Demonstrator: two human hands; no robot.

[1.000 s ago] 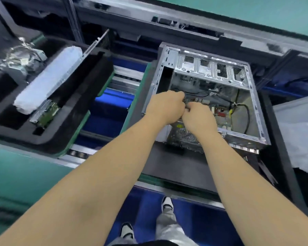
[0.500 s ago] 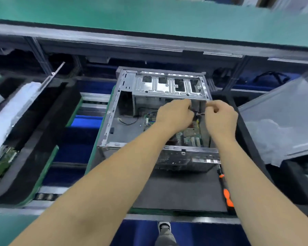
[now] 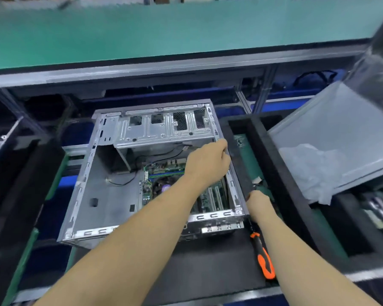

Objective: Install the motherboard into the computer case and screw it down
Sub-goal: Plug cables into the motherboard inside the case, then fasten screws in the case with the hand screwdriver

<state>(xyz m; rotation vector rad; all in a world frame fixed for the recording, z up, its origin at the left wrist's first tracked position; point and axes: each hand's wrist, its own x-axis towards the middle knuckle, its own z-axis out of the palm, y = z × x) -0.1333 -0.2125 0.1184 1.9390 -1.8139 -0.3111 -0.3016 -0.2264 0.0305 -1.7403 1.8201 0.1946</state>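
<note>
The open metal computer case (image 3: 102, 195) lies on a black mat. The green motherboard (image 3: 161, 173) sits inside its right half, partly hidden by my left forearm. My left hand (image 3: 208, 164) is at the case's right wall, fingers curled over the top rim. My right hand (image 3: 258, 202) is outside the case by its near right corner, back toward the camera and fingers hidden. A black cable with a white connector (image 3: 257, 179) lies just beyond it. An orange and black screwdriver (image 3: 263, 257) lies on the mat beside my right forearm.
A black foam tray (image 3: 296, 195) with a green floor stands right of the case. Clear plastic bags (image 3: 332, 155) lie further right. Another black tray (image 3: 16, 184) is on the left. A green bench top (image 3: 164, 29) runs along the back.
Both hands left the middle of the case. My left hand went to the right wall's rim. My right hand came out and dropped beside the near right corner.
</note>
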